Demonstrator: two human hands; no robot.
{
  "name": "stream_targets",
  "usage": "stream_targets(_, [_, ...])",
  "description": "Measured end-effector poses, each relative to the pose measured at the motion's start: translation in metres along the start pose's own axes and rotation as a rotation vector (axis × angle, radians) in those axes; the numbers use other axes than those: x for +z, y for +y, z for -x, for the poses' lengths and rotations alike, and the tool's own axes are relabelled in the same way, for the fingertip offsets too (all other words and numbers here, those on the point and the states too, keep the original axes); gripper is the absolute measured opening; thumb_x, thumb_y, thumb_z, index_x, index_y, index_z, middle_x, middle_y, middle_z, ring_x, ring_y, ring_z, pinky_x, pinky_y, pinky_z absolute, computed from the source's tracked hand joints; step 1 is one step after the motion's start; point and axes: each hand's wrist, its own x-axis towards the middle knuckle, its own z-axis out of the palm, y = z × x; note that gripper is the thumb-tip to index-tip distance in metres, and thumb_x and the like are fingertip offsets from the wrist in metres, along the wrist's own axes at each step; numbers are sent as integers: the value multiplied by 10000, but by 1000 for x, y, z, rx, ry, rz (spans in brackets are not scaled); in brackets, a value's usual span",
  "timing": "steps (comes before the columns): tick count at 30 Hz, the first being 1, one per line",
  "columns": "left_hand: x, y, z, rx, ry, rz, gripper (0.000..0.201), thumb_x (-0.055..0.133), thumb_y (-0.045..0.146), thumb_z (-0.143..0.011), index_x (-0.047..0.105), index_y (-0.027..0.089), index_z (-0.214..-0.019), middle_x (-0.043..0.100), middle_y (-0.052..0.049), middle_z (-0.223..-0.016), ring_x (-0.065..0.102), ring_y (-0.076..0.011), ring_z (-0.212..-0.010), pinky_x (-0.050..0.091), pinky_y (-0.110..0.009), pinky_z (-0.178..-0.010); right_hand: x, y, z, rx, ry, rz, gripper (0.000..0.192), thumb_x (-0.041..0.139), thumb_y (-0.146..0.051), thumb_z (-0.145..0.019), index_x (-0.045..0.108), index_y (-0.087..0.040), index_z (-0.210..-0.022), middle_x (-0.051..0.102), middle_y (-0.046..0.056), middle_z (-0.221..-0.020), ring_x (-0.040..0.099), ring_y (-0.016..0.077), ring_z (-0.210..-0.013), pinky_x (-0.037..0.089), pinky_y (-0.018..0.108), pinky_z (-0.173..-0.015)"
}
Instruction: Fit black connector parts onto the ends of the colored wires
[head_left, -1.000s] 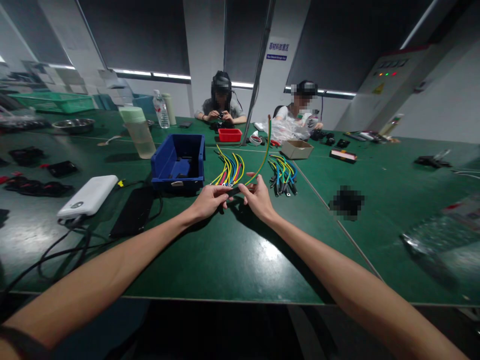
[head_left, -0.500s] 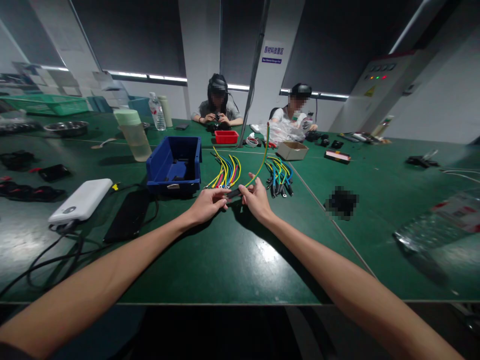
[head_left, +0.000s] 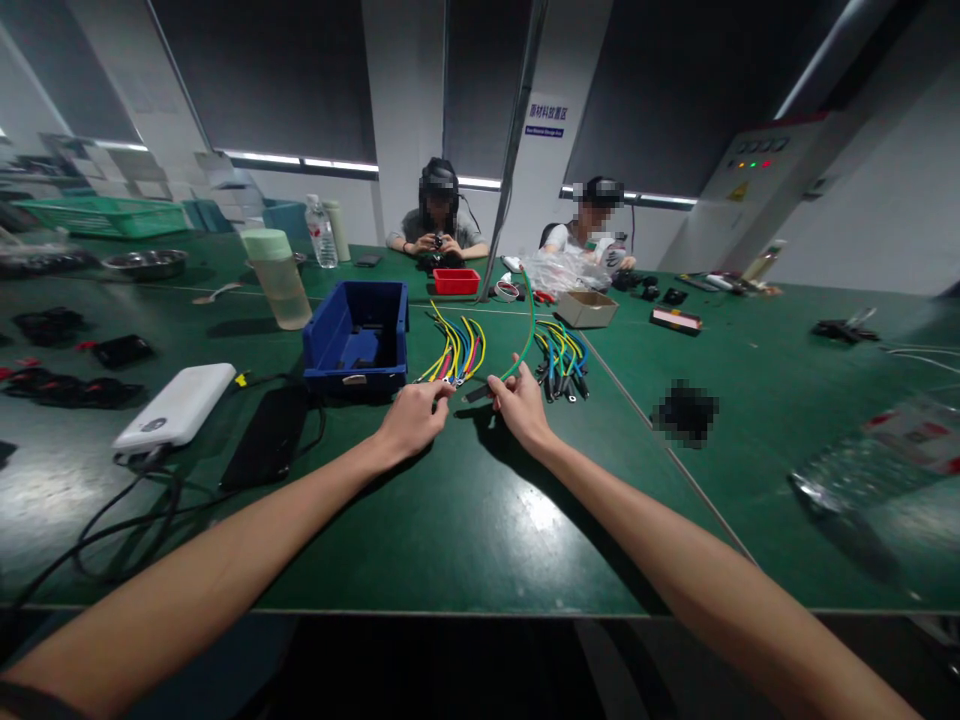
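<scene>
My right hand pinches a green-and-yellow wire near its lower end. That end carries a black sleeve, which sticks out to the left of my fingers, while the rest of the wire curves upward. My left hand is apart from the sleeve, its fingers pinched together near the ring-terminal ends of a bundle of yellow, blue and red wires. Whatever lies between those fingers, if anything, is hidden. Beyond my right hand lies a second bundle of wires with black-sleeved ends.
A blue bin with dark parts inside stands left of the wires. Further left are a black phone, a white power bank and a bottle. A cardboard box and red tray lie ahead. Two people sit opposite.
My left hand has come off the black sleeve and moved slightly left. My right hand keeps the wire, which has turned so its green side shows. The view has shifted slightly.
</scene>
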Motion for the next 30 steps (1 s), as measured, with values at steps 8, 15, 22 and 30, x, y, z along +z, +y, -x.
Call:
stream_targets(8, [-3,0,1,122,-3,-206,228,460,134,-839,669,151,-929,659,-79,-1036,585,-210,-1024,453,-345,-960,-6,-6,-2,-40,11,108,210,538,-341,-790,488,-191,-929,508,-75,-511,506,118,-440,369,219,-460])
stream_targets(15, [0,0,5,73,-78,-259,227,489,188,-839,652,142,-990,597,-119,-1186,568,-236,-1093,451,-357,-979,-10,-7,-4,-50,15,164,217,508,-350,-798,483,-191,-944,514,-66,-543,493,123,-452,366,231,-476])
stream_targets(22, [1,-3,5,85,-115,-253,223,473,192,-850,632,138,-996,637,-102,-1092,568,-230,-1078,448,-351,-971,-18,-13,-10,-87,98,265,142,496,-317,-783,471,-196,-853,442,-77,-515,424,116,-469,322,234,-496])
stream_targets(30, [-2,-1,3,44,-98,-223,191,465,172,-846,621,153,-955,654,-85,-971,587,-214,-965,467,-340,-898,-38,-11,-27,-66,94,478,237,485,-335,-780,511,-152,-928,515,-35,-547,487,148,-498,329,248,-518])
